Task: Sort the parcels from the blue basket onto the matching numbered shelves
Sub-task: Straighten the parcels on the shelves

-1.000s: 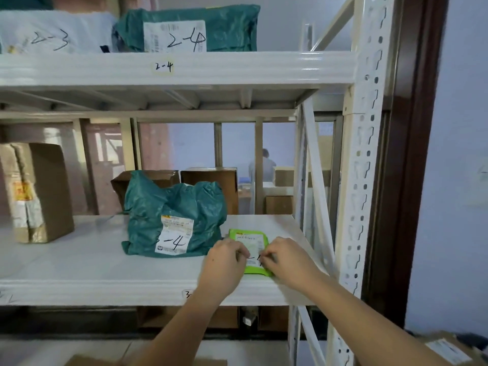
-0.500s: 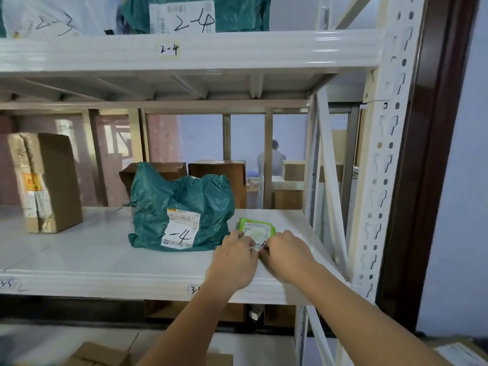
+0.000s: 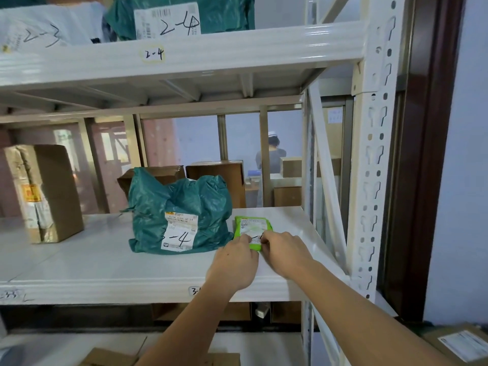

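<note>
A small flat green parcel point(image 3: 252, 228) with a white label lies on the middle white shelf point(image 3: 105, 262), right of a teal bag parcel point(image 3: 179, 212) whose label reads "-4". My left hand point(image 3: 233, 262) and my right hand point(image 3: 284, 253) both pinch the green parcel's near edge with curled fingers, and they cover part of its label. A sticker starting with "3-" point(image 3: 195, 290) sits on the shelf's front lip, half hidden by my left wrist. The blue basket is out of view.
The upper shelf point(image 3: 237, 52), tagged "2-4", carries a teal parcel point(image 3: 182, 18) marked 2-4 and a white one point(image 3: 45, 27) marked 2-3. A tall cardboard box point(image 3: 43, 192) stands at the left. The rack's white upright point(image 3: 375, 154) rises on the right. A person stands far behind.
Both hands have slid the green parcel farther back on the shelf, next to the teal bag. The camera has moved closer and tilted down a little.
</note>
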Available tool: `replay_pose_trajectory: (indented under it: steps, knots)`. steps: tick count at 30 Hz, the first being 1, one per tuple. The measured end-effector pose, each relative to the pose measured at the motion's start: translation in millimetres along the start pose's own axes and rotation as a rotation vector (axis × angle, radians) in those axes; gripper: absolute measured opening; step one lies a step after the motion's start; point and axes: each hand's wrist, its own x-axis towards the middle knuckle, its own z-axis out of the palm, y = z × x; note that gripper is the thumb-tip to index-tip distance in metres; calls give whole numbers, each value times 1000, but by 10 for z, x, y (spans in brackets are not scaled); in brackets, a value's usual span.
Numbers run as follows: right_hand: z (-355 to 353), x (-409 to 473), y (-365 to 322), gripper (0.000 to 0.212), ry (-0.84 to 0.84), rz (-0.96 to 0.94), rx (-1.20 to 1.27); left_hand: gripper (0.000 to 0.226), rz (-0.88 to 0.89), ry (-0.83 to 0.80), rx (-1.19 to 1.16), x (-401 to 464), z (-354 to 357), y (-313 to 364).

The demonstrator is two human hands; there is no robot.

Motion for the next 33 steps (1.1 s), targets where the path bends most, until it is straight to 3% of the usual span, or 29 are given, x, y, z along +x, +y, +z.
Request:
replay_pose_trajectory:
  steps: [13,18,22,25,28,31,33]
  knots:
    - [63,34,50,31,-23,-10,8,48,23,-3,118,-19,-10,4]
    - [-38,-56,-31,34,18,13,-52,39,67,111,35,-48,-18,-10]
    - [-112,-361,-106,36,22,68,-138,32,217,271,5,-176,-25,-52]
    - [-126,-690,-93,45,12,105,-190,42,395,202,-19,-303,-48,-146]
    - [-192,-1019,-90,72,-15,115,-219,37,533,95,-22,-545,-104,-357]
    - [-281,-1377,-215,44,4,133,-252,32,575,125,-81,-956,-183,-720]
    - [-272,-1594,-349,39,0,162,-224,29,554,138,-104,-1197,-277,-1006]
